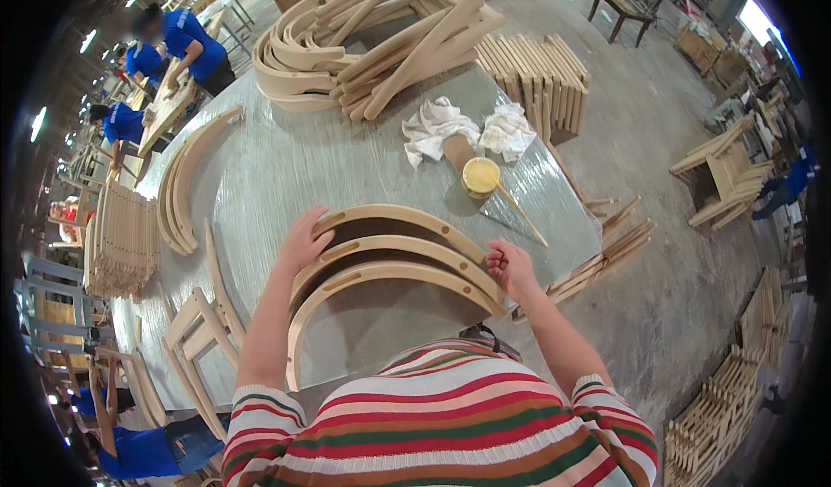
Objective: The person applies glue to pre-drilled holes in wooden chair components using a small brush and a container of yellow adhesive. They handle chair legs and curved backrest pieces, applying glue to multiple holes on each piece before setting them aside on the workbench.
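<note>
Three curved pale wooden chair rails (394,253) lie nested on the near part of the grey round table (277,167). The left hand (303,240) rests open-fingered on their left end; the right hand (511,266) pinches their right end. Farther off stands a yellow glue cup (481,176) beside white rags (437,128).

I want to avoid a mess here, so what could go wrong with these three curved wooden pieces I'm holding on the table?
1. The small round tub of yellow glue with a stick in it sits just beyond the three curved wooden pieces; pushing them forward could tip it.
2. The right hand pinches the arcs' ends near the grey table's edge, so they might slide off.
3. The left hand only rests on top, so the arcs could shift apart.
</note>
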### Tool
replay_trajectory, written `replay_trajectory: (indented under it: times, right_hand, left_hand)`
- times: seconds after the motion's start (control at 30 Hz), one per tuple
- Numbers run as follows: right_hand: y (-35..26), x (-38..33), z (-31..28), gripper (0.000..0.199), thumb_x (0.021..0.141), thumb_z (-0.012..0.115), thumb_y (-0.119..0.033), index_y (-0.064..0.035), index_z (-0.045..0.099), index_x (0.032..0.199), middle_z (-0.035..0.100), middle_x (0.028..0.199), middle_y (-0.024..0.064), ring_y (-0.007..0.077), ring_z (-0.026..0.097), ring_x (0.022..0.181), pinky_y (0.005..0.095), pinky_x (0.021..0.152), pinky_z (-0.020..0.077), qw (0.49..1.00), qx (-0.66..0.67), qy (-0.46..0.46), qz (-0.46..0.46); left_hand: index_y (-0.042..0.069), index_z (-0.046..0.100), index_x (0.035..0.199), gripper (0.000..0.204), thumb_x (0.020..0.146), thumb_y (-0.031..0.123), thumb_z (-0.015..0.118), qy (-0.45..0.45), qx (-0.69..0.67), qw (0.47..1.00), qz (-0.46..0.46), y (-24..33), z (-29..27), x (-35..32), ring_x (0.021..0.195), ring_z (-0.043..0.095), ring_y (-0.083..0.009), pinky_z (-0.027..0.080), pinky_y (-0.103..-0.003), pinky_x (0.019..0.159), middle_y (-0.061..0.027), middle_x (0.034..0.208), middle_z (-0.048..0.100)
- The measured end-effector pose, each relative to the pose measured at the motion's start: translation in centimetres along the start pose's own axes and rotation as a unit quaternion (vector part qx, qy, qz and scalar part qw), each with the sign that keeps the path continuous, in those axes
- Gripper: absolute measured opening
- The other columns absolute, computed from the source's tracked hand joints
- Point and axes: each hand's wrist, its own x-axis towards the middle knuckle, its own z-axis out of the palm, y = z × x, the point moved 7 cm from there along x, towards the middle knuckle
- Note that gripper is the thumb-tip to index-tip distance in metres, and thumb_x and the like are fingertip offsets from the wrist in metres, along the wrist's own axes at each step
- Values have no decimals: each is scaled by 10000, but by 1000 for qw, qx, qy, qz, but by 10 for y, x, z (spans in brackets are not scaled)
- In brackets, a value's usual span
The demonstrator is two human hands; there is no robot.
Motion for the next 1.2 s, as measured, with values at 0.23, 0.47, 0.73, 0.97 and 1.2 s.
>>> replay_trajectory:
  times: [0.23, 0.47, 0.73, 0.97, 1.2]
  right_hand:
    - [-15, 45, -10, 383, 897, 537, -434, -128, 531, 1126, 546, 963, 78, 151, 522, 699, 270, 600, 458, 921, 386, -16, 53]
    - [-61, 57, -23, 193, 919, 523, -263, -107, 568, 1024, 625, 841, 53, 163, 585, 690, 291, 605, 493, 955, 295, -13, -38]
    - [-102, 11, -35, 117, 907, 530, -119, -75, 546, 1013, 626, 826, 78, 166, 599, 684, 295, 629, 520, 976, 183, -34, -111]
    - [-148, -28, -18, 85, 912, 516, -94, -34, 530, 970, 599, 769, 79, 151, 574, 665, 284, 625, 485, 965, 43, -45, -256]
    - [-175, -80, 103, 72, 910, 533, -86, -19, 532, 936, 607, 771, 77, 115, 567, 674, 250, 640, 476, 891, -182, -140, -392]
  left_hand:
    - [65, 545, 1103, 272, 864, 195, 540, -58, -595, 745, -296, 88, 136, 128, 906, 573, -244, 483, -377, 788, -96, 1039, 577]
    - [81, 495, 1048, 275, 830, 232, 565, -57, -583, 668, -460, 107, 238, 158, 756, 554, -223, 494, -403, 690, -86, 985, 546]
    - [103, 548, 972, 166, 852, 212, 582, -75, -536, 713, -445, 120, 247, 170, 651, 609, -209, 551, -397, 584, -53, 850, 600]
    - [146, 480, 1114, 211, 914, 202, 515, -33, -637, 668, -384, 142, 233, 139, 822, 618, -207, 525, -431, 662, -40, 946, 594]
    - [34, 500, 1195, 384, 958, 303, 361, -94, -796, 502, -324, 131, 164, 45, 981, 613, -307, 539, -500, 763, -123, 1163, 573]
